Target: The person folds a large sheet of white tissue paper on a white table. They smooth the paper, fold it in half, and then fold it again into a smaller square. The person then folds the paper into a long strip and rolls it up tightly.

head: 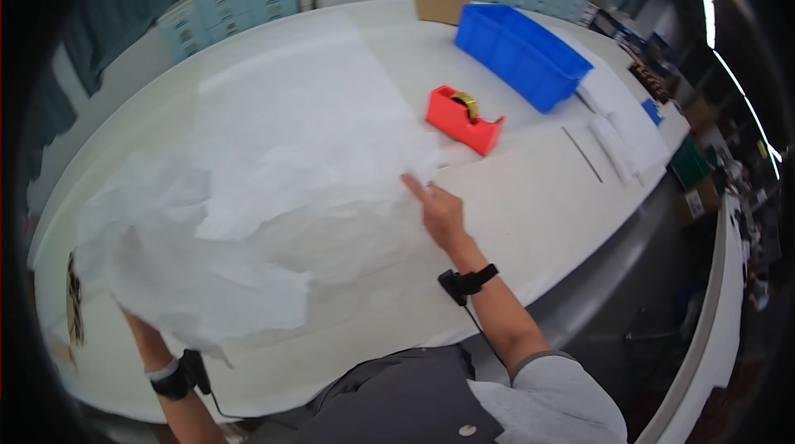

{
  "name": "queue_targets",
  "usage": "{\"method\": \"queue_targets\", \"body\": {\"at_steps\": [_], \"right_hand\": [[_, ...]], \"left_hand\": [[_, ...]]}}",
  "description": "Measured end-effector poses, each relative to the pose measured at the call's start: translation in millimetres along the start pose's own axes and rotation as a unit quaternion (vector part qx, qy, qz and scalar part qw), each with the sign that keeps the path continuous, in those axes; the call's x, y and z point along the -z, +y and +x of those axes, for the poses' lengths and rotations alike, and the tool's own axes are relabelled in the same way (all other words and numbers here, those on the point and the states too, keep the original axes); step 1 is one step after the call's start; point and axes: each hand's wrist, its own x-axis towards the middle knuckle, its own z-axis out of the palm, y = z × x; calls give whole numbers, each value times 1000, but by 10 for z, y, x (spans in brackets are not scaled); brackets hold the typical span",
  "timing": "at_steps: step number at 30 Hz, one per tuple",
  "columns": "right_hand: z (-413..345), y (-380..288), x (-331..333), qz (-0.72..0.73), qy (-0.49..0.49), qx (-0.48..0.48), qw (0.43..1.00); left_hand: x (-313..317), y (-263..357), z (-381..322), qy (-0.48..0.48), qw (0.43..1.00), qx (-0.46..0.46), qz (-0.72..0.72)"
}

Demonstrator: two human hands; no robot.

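Observation:
A thin, translucent white sheet (pixel 267 127) spreads over the left and middle of the table, smooth at the far end and crumpled near me. Its near left part (pixel 205 282) is raised and drapes over my left hand (pixel 127 257), which shows only faintly through it; the fingers are hidden. At the sheet's right edge is my right hand (pixel 442 211), with one digit extended over the sheet and the others curled at the edge, which appears pinched there. Just beyond this hand stands a red tape dispenser (pixel 456 124) with a yellowish tape roll (pixel 466 105).
A blue plastic bin (pixel 522 59) stands at the far right, beside a cardboard piece (pixel 438 7). A thin dark rod (pixel 582 154) and a white plastic-looking roll (pixel 612 146) lie near the right edge. Dark, stringy items (pixel 74 298) lie at the left edge of the white table (pixel 528 214).

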Motion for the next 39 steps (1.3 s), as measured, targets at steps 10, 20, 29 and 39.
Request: {"method": "queue_targets", "body": {"at_steps": [10,20,29,39], "right_hand": [[95,187,-382,116,-228,-243,936],[-447,323,-682,585,-99,-375,713],[4,264,136,570,-266,-496,599],[85,110,-127,213,-204,-207,933]], "left_hand": [[-119,599,404,101,976,8,-192],[-1500,584,-245,-290,937,-185,54],[-2276,-158,-1096,-579,777,-206,134],[-614,34,-1468,-240,944,224,-23]]}}
